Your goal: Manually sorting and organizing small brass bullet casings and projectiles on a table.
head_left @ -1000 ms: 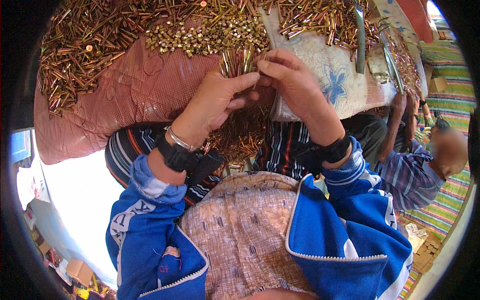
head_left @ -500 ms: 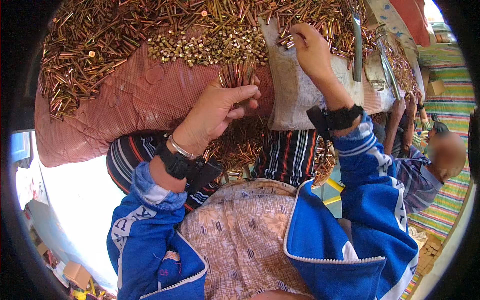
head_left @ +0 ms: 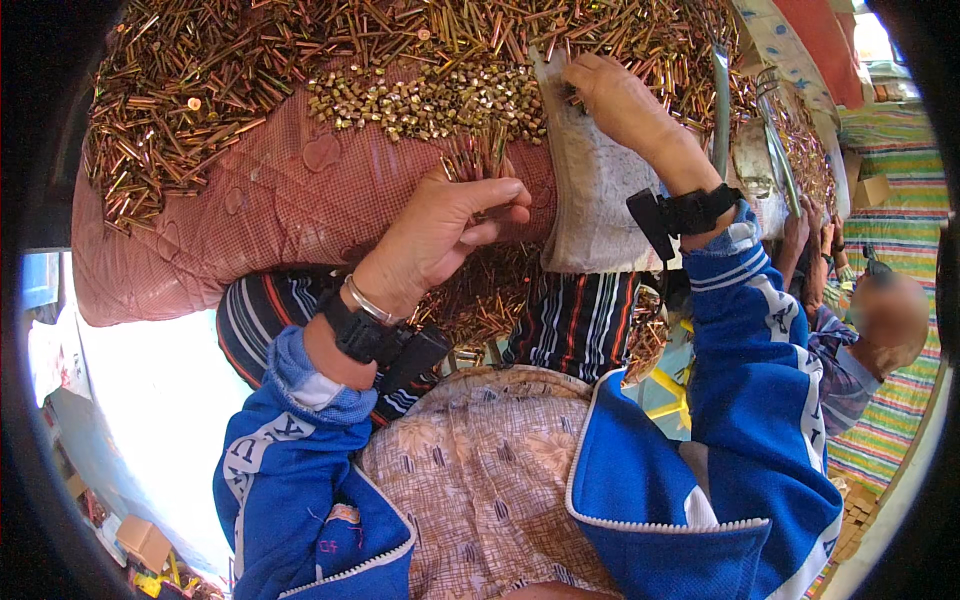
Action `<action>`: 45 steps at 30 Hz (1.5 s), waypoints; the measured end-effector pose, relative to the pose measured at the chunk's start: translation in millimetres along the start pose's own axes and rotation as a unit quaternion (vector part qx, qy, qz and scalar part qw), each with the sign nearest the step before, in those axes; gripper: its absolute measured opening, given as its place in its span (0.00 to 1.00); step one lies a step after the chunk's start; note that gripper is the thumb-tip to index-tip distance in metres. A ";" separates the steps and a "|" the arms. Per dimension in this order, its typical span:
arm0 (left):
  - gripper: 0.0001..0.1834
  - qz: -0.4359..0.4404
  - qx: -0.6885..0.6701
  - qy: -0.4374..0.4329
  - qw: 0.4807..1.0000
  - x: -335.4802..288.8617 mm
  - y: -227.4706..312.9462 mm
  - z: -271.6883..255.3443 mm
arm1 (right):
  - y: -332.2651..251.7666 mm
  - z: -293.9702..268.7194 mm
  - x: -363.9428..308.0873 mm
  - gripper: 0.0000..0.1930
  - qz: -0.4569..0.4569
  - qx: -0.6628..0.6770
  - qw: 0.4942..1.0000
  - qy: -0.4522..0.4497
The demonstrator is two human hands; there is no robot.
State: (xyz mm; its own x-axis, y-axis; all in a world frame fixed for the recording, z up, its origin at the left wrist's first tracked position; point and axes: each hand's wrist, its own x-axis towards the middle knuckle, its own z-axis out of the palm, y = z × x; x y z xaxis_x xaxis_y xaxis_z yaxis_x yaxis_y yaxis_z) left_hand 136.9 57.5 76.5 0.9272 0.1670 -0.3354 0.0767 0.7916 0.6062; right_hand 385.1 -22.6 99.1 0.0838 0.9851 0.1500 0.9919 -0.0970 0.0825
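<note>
Thin copper-coloured metal pins stand upright in a bunch in my left hand, thumb pressed over them. My right hand is at the edge of a whitish cloth, beside a wide heap of similar loose pins. Its fingers curl downward and closed; a dark bit shows under the fingertips, but what they pinch is hidden. Between my hands and the heap lies a band of small brass-coloured pieces, short and chunky like nuts.
A red quilted pad lies under the heap. Grey metal strips stick out at the right. More pins lie below, between my striped trouser legs. A co-worker's hands are at the far right edge of the work surface.
My right hand has shifted slightly left, and its wrist has turned so the back of the hand shows more. My left hand still holds its bunch, almost unmoved.
</note>
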 end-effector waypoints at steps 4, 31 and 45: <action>0.11 0.007 0.001 -0.002 1.000 0.2 1.5 -1.1 | -1.6 -2.7 1.8 0.14 -0.015 -0.025 0.999 -0.039; 0.08 -0.007 -0.025 0.018 1.000 2.0 -3.5 0.4 | 6.7 12.6 14.1 0.13 0.261 0.222 0.938 0.058; 0.08 0.144 0.143 0.081 0.976 6.1 -5.5 -3.6 | -121.1 -15.8 -70.3 0.06 0.191 0.473 0.860 0.014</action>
State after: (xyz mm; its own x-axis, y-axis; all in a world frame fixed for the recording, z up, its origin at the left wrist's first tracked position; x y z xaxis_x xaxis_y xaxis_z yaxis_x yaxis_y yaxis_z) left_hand 140.8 56.2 68.6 0.8566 0.4681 -0.2170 -0.0577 0.5048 0.8613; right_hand 257.6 -82.4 94.1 0.4313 0.9021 0.0133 0.5287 -0.2408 -0.8139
